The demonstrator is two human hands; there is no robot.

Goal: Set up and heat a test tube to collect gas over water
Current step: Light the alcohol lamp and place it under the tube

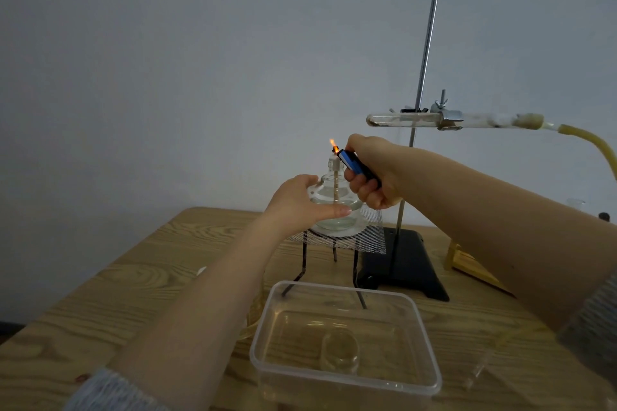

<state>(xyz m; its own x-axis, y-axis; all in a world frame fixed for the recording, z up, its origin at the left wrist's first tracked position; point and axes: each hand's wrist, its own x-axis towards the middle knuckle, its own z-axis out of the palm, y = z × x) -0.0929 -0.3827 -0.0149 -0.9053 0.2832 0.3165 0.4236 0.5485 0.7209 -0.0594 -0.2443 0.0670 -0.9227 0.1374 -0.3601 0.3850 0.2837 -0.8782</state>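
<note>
Head view looks down over your two bare forearms onto a wooden tabletop (100,294). Your left hand (300,200) is cupped against the near side of the glass alcohol lamp (337,207), fingers loosely spread along its body, steadying it rather than clamping it. Your right hand (374,173) is closed around a blue lighter (355,167), thumb on top, with its head tipped toward the lamp's wick (334,162). A small orange flame (333,143) stands right at the wick tip, where lighter and wick meet. The lamp sits on a wire gauze (364,240) laid over a dark tripod (303,264).

Up and to the right of the lamp, the test tube (400,119) lies nearly level in a clamp (449,118) on the rod of the retort stand (405,267), closed end pointing left. The flame is below it and off to the left, not under it. A yellowish rubber hose (587,140) runs from the tube's stoppered mouth off the right edge.

Nearest you, a clear plastic tub (430,374) holds water, with a small glass jar (339,354) lying submerged in it.
</note>
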